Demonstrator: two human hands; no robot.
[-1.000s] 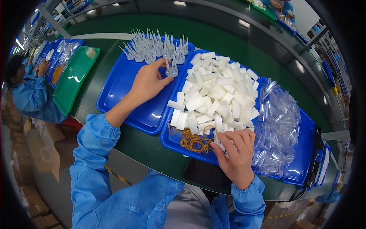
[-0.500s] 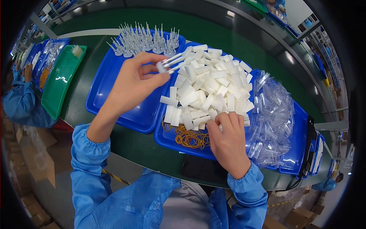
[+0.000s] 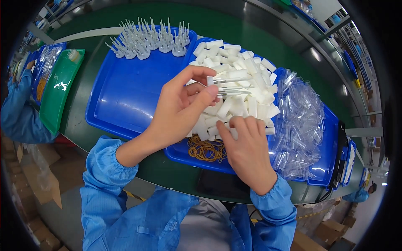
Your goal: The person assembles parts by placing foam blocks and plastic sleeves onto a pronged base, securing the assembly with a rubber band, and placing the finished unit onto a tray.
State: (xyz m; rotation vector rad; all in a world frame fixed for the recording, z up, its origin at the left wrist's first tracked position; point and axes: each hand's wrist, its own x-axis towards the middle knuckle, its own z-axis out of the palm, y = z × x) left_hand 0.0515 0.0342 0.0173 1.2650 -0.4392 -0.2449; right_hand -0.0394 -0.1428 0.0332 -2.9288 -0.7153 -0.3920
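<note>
My left hand is closed in a pinch on a pronged part with a pale grey base and thin metallic-looking prongs pointing right. It hangs over the heap of white foam blocks. My right hand rests at the heap's near edge. Its thumb and fingertips close around a white foam block, partly hidden by the fingers. Beside that hand lie tan rubber bands, in the same blue tray as the foam.
Several similar pronged parts stand upright at the back of the left blue tray. Clear plastic tubes fill a blue tray on the right. A green tray sits far left, near another person's blue sleeve. A dark flat object lies at the bench's front.
My left hand has moved right and slightly down with the pronged part, from the tray border to above the foam heap. My right hand stays at the foam's near edge, its fingertips slightly further left.
</note>
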